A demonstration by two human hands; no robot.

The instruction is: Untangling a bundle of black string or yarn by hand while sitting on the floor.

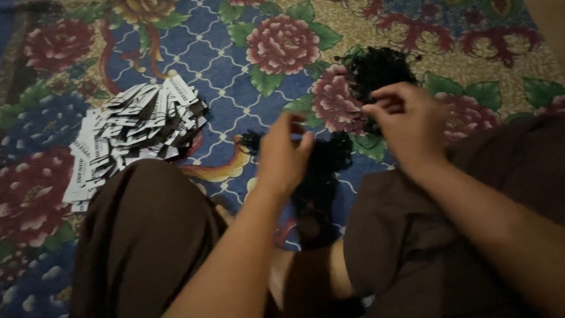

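Note:
My left hand (283, 154) hovers over a tangle of black strings (321, 171) lying between my knees, fingers pinched at its edge. My right hand (409, 123) is raised beside a second black clump of strings (374, 70) farther back, fingers curled and pinched as if on a thin strand; the strand itself is too dark and blurred to see clearly. A pile of small white tags with black print (132, 129) lies to the left on the flowered carpet.
I sit cross-legged in brown trousers (141, 235) on a carpet (223, 65) patterned with red and blue flowers. The tag pile spreads beside my left knee. The picture is dim and slightly blurred.

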